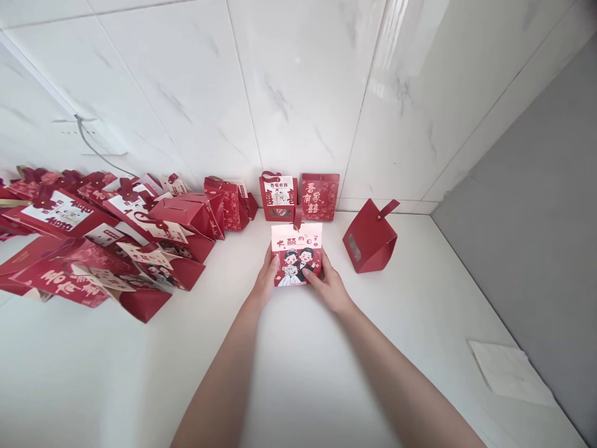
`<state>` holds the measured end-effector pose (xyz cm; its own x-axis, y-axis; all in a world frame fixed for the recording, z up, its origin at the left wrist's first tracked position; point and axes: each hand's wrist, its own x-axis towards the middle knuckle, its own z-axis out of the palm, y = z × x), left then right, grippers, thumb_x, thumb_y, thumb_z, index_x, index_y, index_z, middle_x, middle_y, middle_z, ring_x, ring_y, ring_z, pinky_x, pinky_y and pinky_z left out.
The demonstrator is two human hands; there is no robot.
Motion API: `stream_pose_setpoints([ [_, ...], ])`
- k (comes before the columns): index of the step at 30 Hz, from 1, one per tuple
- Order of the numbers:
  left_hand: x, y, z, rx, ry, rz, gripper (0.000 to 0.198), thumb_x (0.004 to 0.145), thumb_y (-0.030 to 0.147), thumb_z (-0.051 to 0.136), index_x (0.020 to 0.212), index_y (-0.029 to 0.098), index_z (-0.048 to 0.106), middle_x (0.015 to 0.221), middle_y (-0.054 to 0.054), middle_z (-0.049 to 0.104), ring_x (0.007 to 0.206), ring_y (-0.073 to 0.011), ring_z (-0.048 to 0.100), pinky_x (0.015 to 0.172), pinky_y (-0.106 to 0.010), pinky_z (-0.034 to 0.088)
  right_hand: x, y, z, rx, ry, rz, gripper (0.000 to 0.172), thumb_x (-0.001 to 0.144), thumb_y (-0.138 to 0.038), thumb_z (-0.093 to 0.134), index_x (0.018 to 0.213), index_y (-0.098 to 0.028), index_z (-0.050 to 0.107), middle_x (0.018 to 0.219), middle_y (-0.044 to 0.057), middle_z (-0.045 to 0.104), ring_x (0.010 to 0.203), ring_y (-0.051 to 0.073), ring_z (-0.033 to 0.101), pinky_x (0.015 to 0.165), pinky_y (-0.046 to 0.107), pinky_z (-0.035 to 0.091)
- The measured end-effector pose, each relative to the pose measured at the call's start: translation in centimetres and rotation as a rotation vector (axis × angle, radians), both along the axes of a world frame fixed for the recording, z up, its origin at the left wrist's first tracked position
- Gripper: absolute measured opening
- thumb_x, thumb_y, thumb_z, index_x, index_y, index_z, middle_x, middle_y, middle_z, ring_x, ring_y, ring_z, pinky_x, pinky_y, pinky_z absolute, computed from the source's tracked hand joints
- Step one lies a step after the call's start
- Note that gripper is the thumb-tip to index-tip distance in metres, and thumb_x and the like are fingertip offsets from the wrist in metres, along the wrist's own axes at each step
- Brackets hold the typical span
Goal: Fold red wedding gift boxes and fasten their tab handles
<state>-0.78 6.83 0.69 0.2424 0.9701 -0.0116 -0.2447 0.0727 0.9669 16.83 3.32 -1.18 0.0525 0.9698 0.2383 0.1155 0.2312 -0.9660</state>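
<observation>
Between my two hands is a red gift box (297,256) with a cream top flap, a ribbon loop and a cartoon couple printed on its front. My left hand (267,274) grips its left side. On the right side, my right hand (330,281) holds it with the thumb across the front. Just behind it, two more red boxes stand against the wall: a ribboned box with a white label (278,191) and a plain-topped box with pale lettering (319,196). To the right, a red box with a small window (372,239) stands at an angle.
A crowd of red gift boxes (88,261) fills the left of the white countertop (209,373). A white tiled wall (298,93) runs behind, with a socket and grey cable (100,152) at left. At right lie a white paper sheet (510,373) and a grey side panel (536,218).
</observation>
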Motion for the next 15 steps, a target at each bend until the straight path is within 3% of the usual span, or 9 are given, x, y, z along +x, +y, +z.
stream_pose_setpoints([
  [4,-0.39,0.67,0.02,0.004,-0.056,0.006,0.06,0.091,0.054,0.056,0.141,0.023,0.048,0.141,-0.009,0.058,0.132,-0.0322,0.053,0.112,-0.049,0.042,0.31,0.05,0.02,-0.035,0.062,0.046,0.066,0.093,-0.047,0.06,0.152,-0.033,0.034,0.137,0.001,0.062,0.122,0.025,0.062,0.103,0.046,0.052],
  [11,-0.77,0.95,0.07,-0.04,-0.049,0.035,0.057,0.088,0.054,0.059,0.133,0.021,0.054,0.134,-0.01,0.063,0.123,-0.0325,0.06,0.105,-0.049,0.046,0.09,0.06,0.07,-0.087,0.081,0.081,0.066,0.095,-0.051,0.056,0.153,-0.033,0.032,0.141,0.002,0.058,0.124,0.024,0.061,0.106,0.046,0.05],
  [13,-0.8,0.89,0.03,-0.044,-0.013,0.054,0.055,0.087,0.056,0.06,0.129,0.02,0.056,0.128,-0.01,0.066,0.119,-0.0322,0.062,0.102,-0.048,0.048,0.01,-0.12,0.11,-0.029,0.005,0.002,0.058,0.096,-0.049,0.053,0.15,-0.031,0.038,0.139,0.005,0.059,0.121,0.025,0.062,0.102,0.046,0.053],
  [15,-0.79,0.79,-0.01,-0.031,0.03,0.084,0.053,0.086,0.057,0.061,0.124,0.02,0.058,0.123,-0.009,0.067,0.114,-0.0308,0.064,0.098,-0.045,0.049,0.3,-0.35,0.13,0.128,-0.12,-0.21,0.049,0.097,-0.045,0.052,0.143,-0.028,0.047,0.141,0.009,0.055,0.126,0.027,0.057,0.103,0.049,0.052],
])
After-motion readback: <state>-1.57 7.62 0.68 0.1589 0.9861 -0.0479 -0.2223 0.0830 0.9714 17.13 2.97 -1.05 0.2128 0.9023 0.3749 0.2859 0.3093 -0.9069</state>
